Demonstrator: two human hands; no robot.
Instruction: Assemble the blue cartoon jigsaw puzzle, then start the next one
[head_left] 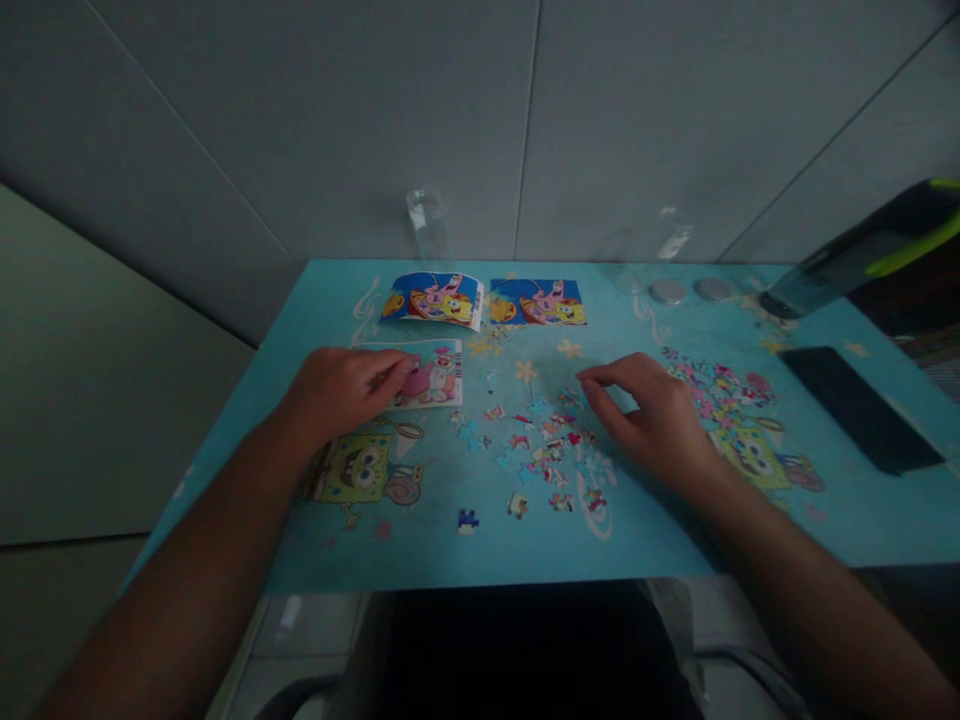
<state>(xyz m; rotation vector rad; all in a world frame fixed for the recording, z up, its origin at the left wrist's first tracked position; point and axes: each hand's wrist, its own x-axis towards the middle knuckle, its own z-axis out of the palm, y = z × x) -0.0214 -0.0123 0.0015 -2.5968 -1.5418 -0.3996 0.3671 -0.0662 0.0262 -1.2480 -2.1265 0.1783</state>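
Observation:
My left hand (352, 390) rests over the left part of a picture card (439, 375) printed with pink cartoon figures. Its fingers are curled, thumb and forefinger close together; whether anything is between them is hidden. To the right, my right hand (652, 410) hovers at the edge of a loose pile of jigsaw pieces (551, 445), thumb and forefinger tips nearly meeting. Anything in that pinch is too small to make out. Near the front edge lie several separate pieces, among them a dark blue jigsaw piece (467, 520) and a pale one (517, 505).
At the back lie a curled picture card (435, 300) and a matching blue puzzle picture (538, 302). Clear containers (429, 225) stand by the wall. On the right are two round lids (667, 291), a pink heap of pieces (724, 390), a dark flat object (859, 410) and a bottle (847, 250).

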